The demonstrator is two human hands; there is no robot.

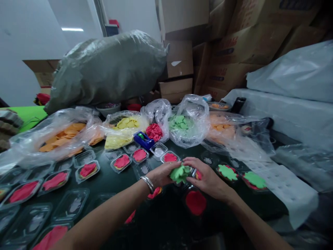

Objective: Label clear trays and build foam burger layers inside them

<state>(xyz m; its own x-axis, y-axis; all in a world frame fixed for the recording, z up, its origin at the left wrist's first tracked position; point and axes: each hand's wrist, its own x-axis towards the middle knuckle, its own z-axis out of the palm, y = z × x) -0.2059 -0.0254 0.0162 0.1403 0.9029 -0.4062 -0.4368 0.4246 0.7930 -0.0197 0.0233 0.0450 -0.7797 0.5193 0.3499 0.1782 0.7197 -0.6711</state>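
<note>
Between both hands is a green flower-shaped piece (180, 173), thin and soft-looking, with scalloped edges. My left hand (164, 174), with a silver bangle at its wrist, grips its left side. The fingers of my right hand (206, 176) close on its right edge; a bit of red and yellow shows by that palm, and I cannot make out what it belongs to. Just beyond the hands sits a clear tub with a pink piece (170, 157). Below them lies a red piece (195, 202). To the right, tubs hold green flower pieces (228, 172) over red ones.
Open plastic bags of orange pieces (62, 137), yellow pieces (126, 123), red pieces (154, 132) and green pieces (181, 123) line the back. A blue tape dispenser (144, 140) stands before them. Several clear tubs (70, 205) cover the left. Cardboard boxes (179, 59) are stacked behind.
</note>
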